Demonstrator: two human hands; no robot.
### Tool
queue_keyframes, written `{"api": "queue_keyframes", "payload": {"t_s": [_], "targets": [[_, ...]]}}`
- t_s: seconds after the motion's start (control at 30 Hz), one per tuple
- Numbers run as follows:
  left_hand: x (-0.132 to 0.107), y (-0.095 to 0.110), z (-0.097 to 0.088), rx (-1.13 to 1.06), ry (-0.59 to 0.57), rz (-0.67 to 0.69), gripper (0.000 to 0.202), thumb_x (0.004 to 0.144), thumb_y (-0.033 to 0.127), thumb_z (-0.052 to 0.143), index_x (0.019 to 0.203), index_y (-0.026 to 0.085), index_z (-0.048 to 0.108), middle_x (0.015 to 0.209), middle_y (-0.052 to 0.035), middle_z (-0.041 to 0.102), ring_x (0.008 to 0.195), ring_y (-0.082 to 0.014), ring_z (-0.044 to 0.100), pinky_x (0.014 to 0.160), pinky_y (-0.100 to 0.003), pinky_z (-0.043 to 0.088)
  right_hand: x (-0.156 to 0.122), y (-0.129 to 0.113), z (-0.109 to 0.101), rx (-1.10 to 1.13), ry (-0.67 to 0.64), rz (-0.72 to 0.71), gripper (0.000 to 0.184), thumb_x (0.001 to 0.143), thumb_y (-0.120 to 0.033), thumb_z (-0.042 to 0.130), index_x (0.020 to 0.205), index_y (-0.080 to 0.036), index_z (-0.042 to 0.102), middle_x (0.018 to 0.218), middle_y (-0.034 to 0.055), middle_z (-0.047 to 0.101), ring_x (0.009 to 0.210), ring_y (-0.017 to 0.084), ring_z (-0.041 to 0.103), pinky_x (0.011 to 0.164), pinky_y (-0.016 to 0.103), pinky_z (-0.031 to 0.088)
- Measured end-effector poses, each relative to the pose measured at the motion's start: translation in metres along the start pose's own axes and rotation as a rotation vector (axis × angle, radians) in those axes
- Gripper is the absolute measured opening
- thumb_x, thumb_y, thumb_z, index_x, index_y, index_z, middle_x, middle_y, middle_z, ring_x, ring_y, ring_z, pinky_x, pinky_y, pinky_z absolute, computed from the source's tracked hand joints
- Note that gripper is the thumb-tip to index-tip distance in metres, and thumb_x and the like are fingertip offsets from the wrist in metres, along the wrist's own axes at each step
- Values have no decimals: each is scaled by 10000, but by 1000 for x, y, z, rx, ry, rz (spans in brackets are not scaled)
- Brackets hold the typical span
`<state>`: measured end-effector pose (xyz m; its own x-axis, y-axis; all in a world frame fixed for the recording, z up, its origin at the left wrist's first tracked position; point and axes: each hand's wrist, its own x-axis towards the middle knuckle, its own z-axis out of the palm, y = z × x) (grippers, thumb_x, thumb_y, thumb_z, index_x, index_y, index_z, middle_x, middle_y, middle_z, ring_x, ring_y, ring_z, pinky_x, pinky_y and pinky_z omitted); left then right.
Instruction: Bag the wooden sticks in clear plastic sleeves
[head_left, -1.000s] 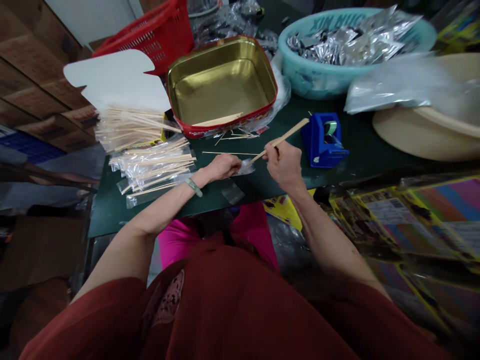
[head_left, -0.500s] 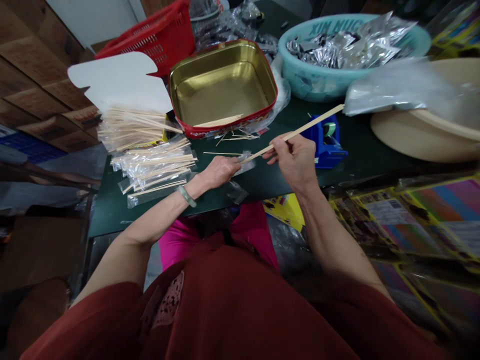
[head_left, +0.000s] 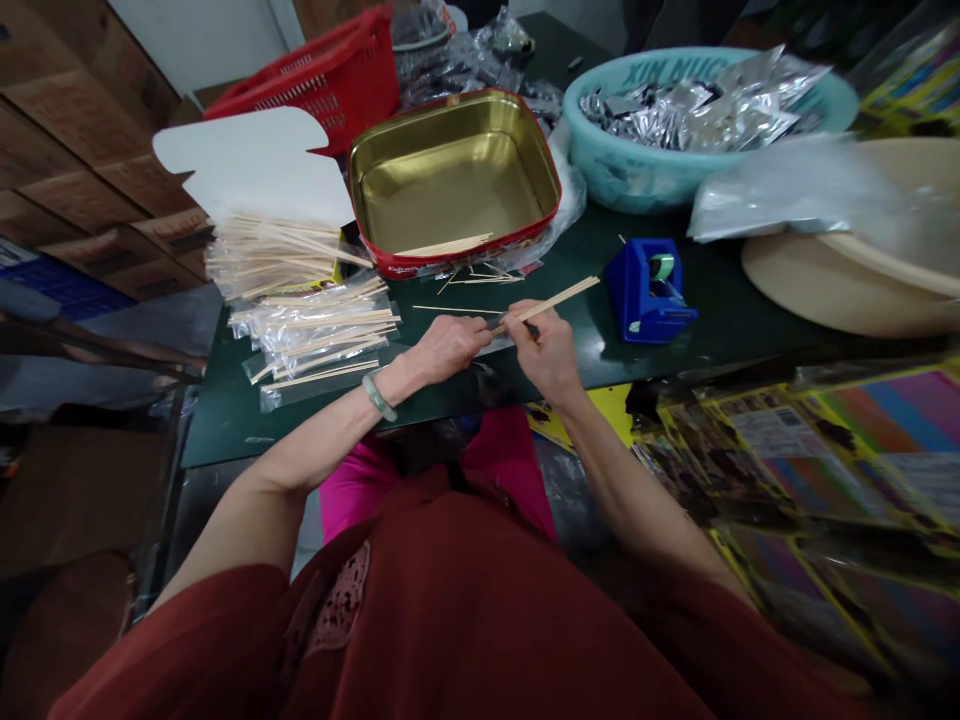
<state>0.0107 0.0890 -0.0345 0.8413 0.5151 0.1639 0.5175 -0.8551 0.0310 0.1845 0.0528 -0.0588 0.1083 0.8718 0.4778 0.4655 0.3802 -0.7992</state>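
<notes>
My right hand [head_left: 546, 350] is closed on a thin bundle of wooden sticks [head_left: 566, 296], whose free ends point up and to the right. Close against it, my left hand [head_left: 448, 347] pinches a small clear plastic bag [head_left: 493, 346] at the sticks' lower ends. How far the sticks reach into the bag is hidden by my fingers. Left of my hands lie bagged sticks [head_left: 330, 325] in an overlapping pile. Behind them, an open red tin [head_left: 450, 190] with a gold inside has some loose sticks [head_left: 442, 245] along its near wall.
A blue tape dispenser [head_left: 649, 295] stands to the right on the dark green table [head_left: 225, 430]. Farther back are a turquoise basin [head_left: 645, 180] of silver packets and a red basket [head_left: 330, 85]. A beige basin [head_left: 810, 285] is at the right, with colourful packs [head_left: 765, 430] below.
My right hand has moved left and slightly down towards my left hand, bringing the sticks along. A shorter length of them now shows beyond my fingers.
</notes>
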Motion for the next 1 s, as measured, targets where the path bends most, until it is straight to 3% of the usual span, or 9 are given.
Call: {"api": "queue_keyframes", "payload": {"t_s": [0.17,0.23,0.3,0.37,0.5,0.63,0.8,0.9,1.0], "targets": [[-6,-1,9,19,96,-62,267,926,136,378,951,159,642,837,-65,621,746,-166,537,597,-271,371,-4,-2,2,133,-86,156,269,840,-382,543,727,-173,670,738,49,690,615,157,607,571,293,497],[-8,-1,17,-49,203,-140,263,952,233,410,1103,168,615,979,-86,629,893,-189,556,711,-287,443,-3,-1,3,194,-47,220,257,812,-381,571,714,-166,673,690,36,677,551,145,583,507,277,477],[-11,-2,27,-117,236,-233,381,939,302,474,1285,149,515,1136,-119,597,1032,-217,535,844,-326,466,-3,2,5,239,-15,248,225,784,-356,596,692,-167,675,663,23,674,507,130,565,487,270,474],[-14,-4,37,-137,131,-311,485,922,288,498,1367,103,438,1188,-154,572,1060,-242,523,904,-366,455,-3,7,6,275,0,255,198,761,-325,610,651,-172,671,651,14,675,499,123,567,483,262,481],[-20,-7,48,-95,-66,-372,449,939,255,438,1344,67,479,1149,-185,575,1030,-282,521,915,-415,434,0,29,-1,349,45,304,174,714,-312,657,600,-181,660,584,-10,650,489,127,577,443,254,481],[-21,-9,51,-96,-62,-368,442,945,251,419,1338,64,497,1163,-193,566,1063,-297,505,927,-419,427,16,56,-30,413,178,398,127,653,-265,740,586,-185,668,509,-1,623,436,116,552,406,252,471],[-22,-7,52,-121,-30,-383,408,934,207,440,1306,70,533,1165,-192,576,1066,-288,524,934,-421,436,49,70,-97,394,402,369,199,614,-236,796,501,-205,635,456,12,565,406,99,522,387,257,441],[-21,-10,48,-209,-11,-394,346,919,191,489,1222,65,600,1127,-174,613,1061,-261,548,956,-396,436,59,54,-130,384,536,267,289,518,-317,862,420,-208,612,425,16,525,374,87,482,352,264,386],[-16,-20,34,-385,78,-462,274,911,189,517,1112,63,655,1045,-143,662,980,-205,593,922,-330,454,52,16,-136,418,383,127,329,455,-453,890,498,-197,688,475,44,578,402,114,517,363,289,405]]}}
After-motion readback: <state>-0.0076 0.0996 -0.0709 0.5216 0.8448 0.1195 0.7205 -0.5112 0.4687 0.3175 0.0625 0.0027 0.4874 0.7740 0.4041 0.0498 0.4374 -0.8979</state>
